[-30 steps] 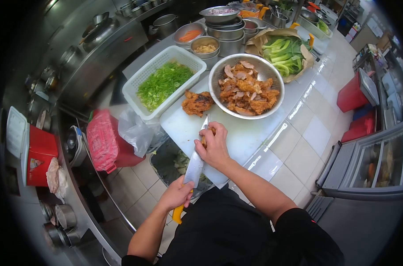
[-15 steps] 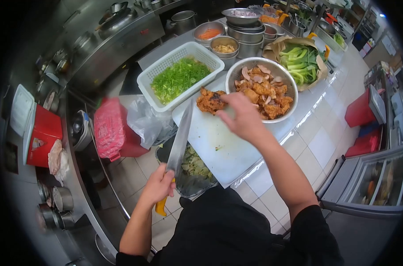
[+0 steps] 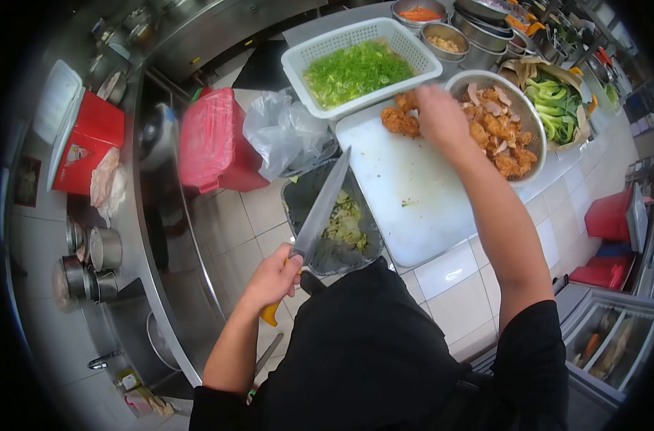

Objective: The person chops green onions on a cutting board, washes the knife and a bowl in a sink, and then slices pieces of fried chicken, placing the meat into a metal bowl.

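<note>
My left hand (image 3: pixel 275 279) grips the yellow handle of a long kitchen knife (image 3: pixel 325 208), its blade pointing up and away over a lined bin, the tip near the board's left edge. Above the far end of the white cutting board (image 3: pixel 413 190), my right hand (image 3: pixel 444 116) is curled, slightly blurred, fingers partly hidden. A browned piece of chicken (image 3: pixel 407 100) shows at its fingertips. Another browned piece (image 3: pixel 399 123) lies on the board beside it. Right of this hand stands a metal colander (image 3: pixel 541 136) filled with browned chicken pieces (image 3: pixel 510 154).
A white basket (image 3: pixel 327 108) of chopped green onion (image 3: pixel 359 72) stands beyond the board. Below its left edge is the lined bin (image 3: pixel 298 205) with green scraps. A red lidded bin (image 3: pixel 215 140), plastic bag (image 3: pixel 284 133), metal bowls (image 3: pixel 445 43) and leafy greens (image 3: pixel 553 108) surround the workspace.
The view has swung, so the board and containers sit farther right and higher. My right hand has shifted around the chicken, which now shows as two pieces. My left hand still holds the knife.
</note>
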`<move>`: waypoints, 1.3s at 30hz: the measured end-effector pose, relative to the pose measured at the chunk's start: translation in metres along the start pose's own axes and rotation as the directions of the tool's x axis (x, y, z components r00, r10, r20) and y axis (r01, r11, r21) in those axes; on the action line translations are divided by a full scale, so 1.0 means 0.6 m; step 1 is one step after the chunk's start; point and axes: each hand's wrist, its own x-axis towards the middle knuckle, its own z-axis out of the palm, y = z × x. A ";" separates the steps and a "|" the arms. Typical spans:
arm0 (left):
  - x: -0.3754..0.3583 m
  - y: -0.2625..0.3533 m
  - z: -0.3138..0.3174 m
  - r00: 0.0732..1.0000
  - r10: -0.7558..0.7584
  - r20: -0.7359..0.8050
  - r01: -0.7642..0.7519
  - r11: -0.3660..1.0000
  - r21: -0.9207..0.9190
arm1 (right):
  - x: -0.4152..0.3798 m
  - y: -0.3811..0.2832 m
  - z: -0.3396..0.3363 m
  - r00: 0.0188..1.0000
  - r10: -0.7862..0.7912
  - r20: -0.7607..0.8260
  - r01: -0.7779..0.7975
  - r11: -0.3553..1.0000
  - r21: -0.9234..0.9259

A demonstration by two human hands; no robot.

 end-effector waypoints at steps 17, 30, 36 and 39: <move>0.036 -0.005 0.008 0.999 0.032 0.038 -0.030 0.998 -0.057 | -0.107 -0.039 -0.040 0.998 0.019 -0.060 -0.030 0.981 -0.191; 0.026 0.009 0.012 0.994 0.103 0.033 -0.105 0.993 0.050 | -0.219 -0.047 -0.058 0.830 0.540 0.138 -0.504 0.620 0.601; 0.022 0.052 0.019 0.936 0.344 0.073 -0.341 0.837 0.427 | -0.288 -0.026 -0.041 0.759 0.451 0.470 -0.638 0.659 0.399; 0.002 0.104 0.019 0.879 0.464 0.109 -0.428 0.667 0.610 | -0.299 -0.059 -0.077 0.766 0.545 0.342 -0.643 0.639 0.422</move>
